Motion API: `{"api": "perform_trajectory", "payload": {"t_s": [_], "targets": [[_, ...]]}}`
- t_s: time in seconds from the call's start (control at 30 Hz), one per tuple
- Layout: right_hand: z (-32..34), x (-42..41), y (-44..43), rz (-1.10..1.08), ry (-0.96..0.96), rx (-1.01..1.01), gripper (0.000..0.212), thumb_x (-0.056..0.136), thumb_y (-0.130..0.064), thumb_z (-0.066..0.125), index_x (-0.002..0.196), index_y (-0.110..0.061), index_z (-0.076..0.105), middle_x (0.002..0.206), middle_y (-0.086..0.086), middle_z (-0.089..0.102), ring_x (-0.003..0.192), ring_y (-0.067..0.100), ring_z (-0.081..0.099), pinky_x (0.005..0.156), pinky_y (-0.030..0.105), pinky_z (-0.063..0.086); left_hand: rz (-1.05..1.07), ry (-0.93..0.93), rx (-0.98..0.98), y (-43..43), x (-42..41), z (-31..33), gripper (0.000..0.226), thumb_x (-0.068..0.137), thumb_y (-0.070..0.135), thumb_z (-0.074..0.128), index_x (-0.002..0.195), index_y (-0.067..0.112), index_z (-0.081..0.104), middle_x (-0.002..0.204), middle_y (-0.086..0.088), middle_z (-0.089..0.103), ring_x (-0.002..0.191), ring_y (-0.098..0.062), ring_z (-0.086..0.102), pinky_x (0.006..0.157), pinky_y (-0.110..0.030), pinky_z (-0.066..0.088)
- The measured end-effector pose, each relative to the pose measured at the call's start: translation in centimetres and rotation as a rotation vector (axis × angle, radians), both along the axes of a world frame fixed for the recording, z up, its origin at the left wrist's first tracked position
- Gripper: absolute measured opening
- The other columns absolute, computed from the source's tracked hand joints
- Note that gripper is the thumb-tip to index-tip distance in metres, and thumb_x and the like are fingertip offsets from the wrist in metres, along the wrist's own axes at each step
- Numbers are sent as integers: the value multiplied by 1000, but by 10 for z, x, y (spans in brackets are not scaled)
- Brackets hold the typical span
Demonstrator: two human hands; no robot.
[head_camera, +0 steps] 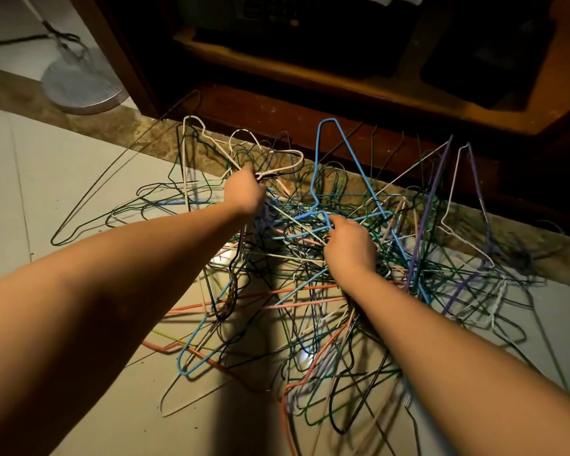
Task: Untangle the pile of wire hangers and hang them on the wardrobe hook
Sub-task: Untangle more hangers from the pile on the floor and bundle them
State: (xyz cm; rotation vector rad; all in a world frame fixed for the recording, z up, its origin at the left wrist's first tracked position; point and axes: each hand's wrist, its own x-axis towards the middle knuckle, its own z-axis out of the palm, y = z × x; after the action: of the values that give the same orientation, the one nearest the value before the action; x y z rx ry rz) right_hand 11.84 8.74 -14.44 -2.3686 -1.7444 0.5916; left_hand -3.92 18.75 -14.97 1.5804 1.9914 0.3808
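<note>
- Head view: a pile of wire hangers [310,268] sprawls over the pale tiled floor [63,179], filling the centre and right of the frame, just in front of the dark wooden wardrobe base [277,106].
- The wires are thin and coated in many colours: green, black, white, blue, purple and salmon. They are looped through one another so that few single shapes can be followed.
- The left hand [244,192], at the centre, has its fingers curled around a white hanger [184,159], which stands tilted up out of the heap.
- The right hand [349,245], just right of centre, grips a blue hanger [357,159] near its hook. That hanger's triangle rises towards the top of the frame.
- A purple hanger [425,218] leans upright at the right of the pile.
- On the wardrobe shelf [310,70], at upper centre, sits a dark box [260,11]. Its markings are too dim to read.
- A round grey stand base [79,87] rests on the floor at upper left.
</note>
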Motion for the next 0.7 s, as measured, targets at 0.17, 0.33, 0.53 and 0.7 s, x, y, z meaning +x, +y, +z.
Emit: {"api": "perform_trajectory", "payload": {"t_s": [0.17, 0.33, 0.53, 0.7], "targets": [[-1, -1, 3, -52, 10, 3, 47, 92, -3, 43, 135, -21, 48, 128, 6, 57, 111, 31, 53, 85, 37, 47, -8, -49, 13, -3, -1, 4, 28, 88, 14, 56, 114, 3, 57, 110, -16, 64, 96, -29, 60, 70, -28, 40], [-4, 0, 3, -27, -10, 4, 47, 93, -2, 42, 134, -24, 49, 121, 6, 61, 104, 31, 57, 77, 33, 47, 13, -129, 23, -6, -5, 3, 25, 87, 10, 57, 110, 3, 58, 107, -17, 65, 97, -31, 61, 73, -29, 44], [-5, 0, -2, -2, 82, -4, 39, 97, -11, 40, 131, -25, 53, 118, 3, 59, 99, 30, 57, 71, 29, 41, -9, -163, 24, -5, -12, 2, 22, 87, 12, 60, 106, 0, 61, 105, -19, 66, 98, -31, 61, 79, -33, 47], [3, 2, -2, -85, 301, -9, 35, 98, -10, 42, 130, -15, 55, 131, 1, 56, 115, 22, 53, 81, 16, 33, 4, -202, 31, -2, -13, 1, 19, 86, 12, 62, 102, 1, 61, 99, -15, 65, 87, -27, 59, 66, -26, 43]]}}
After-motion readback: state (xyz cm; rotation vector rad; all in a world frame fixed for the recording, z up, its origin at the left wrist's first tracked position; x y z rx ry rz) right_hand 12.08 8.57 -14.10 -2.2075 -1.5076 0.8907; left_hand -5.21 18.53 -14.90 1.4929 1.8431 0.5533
